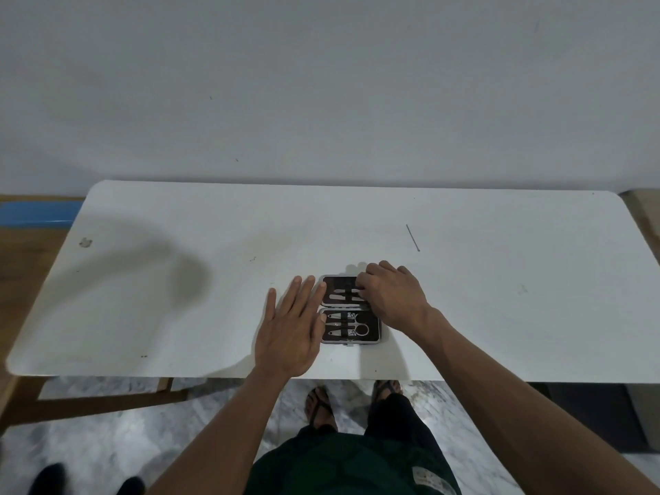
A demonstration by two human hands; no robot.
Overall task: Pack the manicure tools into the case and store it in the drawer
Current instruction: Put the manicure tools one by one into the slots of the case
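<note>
Over the far half of the open case, the right hand has its fingers curled down onto a slim metal tool, apparently pinching its end to seat it under a retaining strap; the exact contact is hidden beneath the knuckles, so this is a judgement. Just left of it, the left hand lies flat with fingers straight and spread, fingertips touching the case's left edge, holding nothing; it most likely steadies the case against sliding while the other hand presses the tool in. Between both hands sits the small rectangular manicure case, dark-lined with a pale metallic rim, opened flat in two halves on the white rounded-corner table, near its front edge. Its near half carries several silver tools, among them small scissors with ring handles and tapered files, lying side by side under a strap. Its far half shows at least two pale slender tools, partly covered by the right hand. Well apart, toward the table's back right, lies a thin dark needle-like stick, possibly one tool not yet packed. No drawer is in view. Packing appears nearly finished; closing and storing remain.
</note>
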